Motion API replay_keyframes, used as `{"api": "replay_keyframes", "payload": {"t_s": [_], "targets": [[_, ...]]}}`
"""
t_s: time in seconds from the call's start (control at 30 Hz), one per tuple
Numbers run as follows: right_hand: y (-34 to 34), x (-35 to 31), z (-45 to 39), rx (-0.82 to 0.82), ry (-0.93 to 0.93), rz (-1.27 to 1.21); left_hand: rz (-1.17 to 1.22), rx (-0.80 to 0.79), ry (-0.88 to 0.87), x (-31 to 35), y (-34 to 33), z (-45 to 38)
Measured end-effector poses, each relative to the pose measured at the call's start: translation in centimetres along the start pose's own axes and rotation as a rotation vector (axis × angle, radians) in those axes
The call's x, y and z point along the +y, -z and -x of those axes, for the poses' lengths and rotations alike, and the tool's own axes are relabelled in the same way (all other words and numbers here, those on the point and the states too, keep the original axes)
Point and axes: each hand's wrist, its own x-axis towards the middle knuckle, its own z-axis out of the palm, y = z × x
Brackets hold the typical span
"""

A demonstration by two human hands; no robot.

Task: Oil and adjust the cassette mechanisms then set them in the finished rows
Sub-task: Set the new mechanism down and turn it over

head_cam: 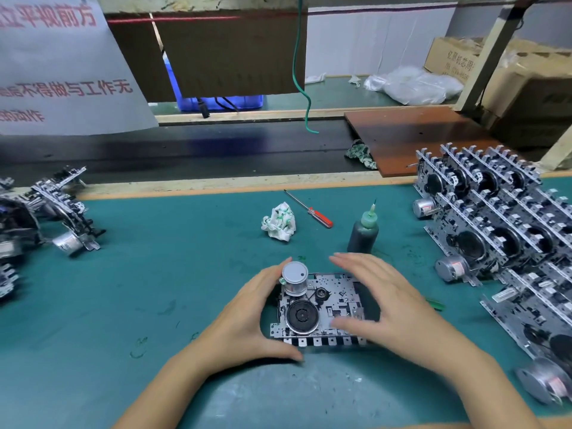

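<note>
Cassette mechanism point(322, 308) flat on tabletop point(173, 274) just below oil bottle point(362, 235), left hand point(247, 317) cupping its edge, right hand point(383, 301) spread over; could clip bottle, spill oil.

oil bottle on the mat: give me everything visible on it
The oil bottle is small, dark and looks like soft plastic. It has a green cap that tapers to a thin needle nozzle pointing up. It stands upright on the green mat, beyond the right hand and touching neither hand. The red-handled screwdriver lies to its left, apart. The fill level cannot be read.
</note>
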Motion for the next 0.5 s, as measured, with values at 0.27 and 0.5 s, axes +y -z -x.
{"api": "replay_keyframes", "payload": {"t_s": [0.27, 0.5], "targets": [[-0.2, -0.2, -1.7, -0.231, 0.174, 0.406, -0.051, -0.018, -0.024, 0.1, 0.0, -0.1], [-0.3, -0.3, -1.7, -0.266, 0.130, 0.368, -0.046, 0.003, -0.045, 0.1, -0.1, -0.2]]}}
